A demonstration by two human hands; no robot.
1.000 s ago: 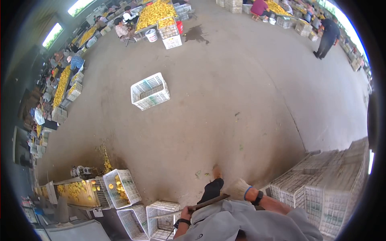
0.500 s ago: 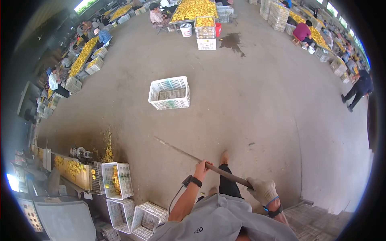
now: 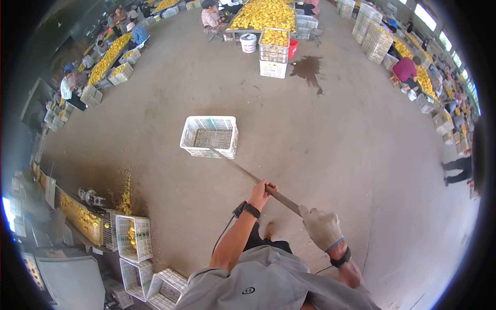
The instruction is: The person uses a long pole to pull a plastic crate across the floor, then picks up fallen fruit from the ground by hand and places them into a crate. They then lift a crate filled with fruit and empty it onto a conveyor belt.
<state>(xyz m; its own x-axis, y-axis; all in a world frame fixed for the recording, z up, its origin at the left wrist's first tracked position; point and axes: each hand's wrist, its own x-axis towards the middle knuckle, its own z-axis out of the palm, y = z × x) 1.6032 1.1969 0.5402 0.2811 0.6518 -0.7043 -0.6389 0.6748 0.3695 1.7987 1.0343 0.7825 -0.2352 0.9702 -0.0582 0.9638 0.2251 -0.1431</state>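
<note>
Okay, left hand [image 3: 263, 192]: bare, fingers curled round the middle of the stick, dark band [image 3: 251, 210] on the wrist with a cable [image 3: 223, 235] running off it.
Right hand [image 3: 321, 227]: in a pale work glove, closed over the near end of the stick, with another dark wristband [image 3: 341, 257] just past the cuff.
Stick [image 3: 284, 199]: long and thin, slanting forward and left from the glove, gripped by both hands; its far tip overlaps the near side of the white crate, can't tell if it's actually touching.
White crate [image 3: 199, 152]: upright on the concrete floor [image 3: 310, 139], out ahead and a bit left, open top, slatted bottom showing.
Machine side, left: a tilted crate [image 3: 144, 240] with yellow fruit in it, at the end of a conveyor [image 3: 77, 206] carrying more fruit; yellow scraps [image 3: 126, 194] strewn on the ground close by.
Far end: big heap of yellow fruit [image 3: 262, 15], white bucket [image 3: 248, 44], stacked crates [image 3: 273, 70] with fruit in the top one, dark wet patch [image 3: 308, 70] beside them.
Far right: person in a maroon top [image 3: 405, 70], sitting near more fruit.
</note>
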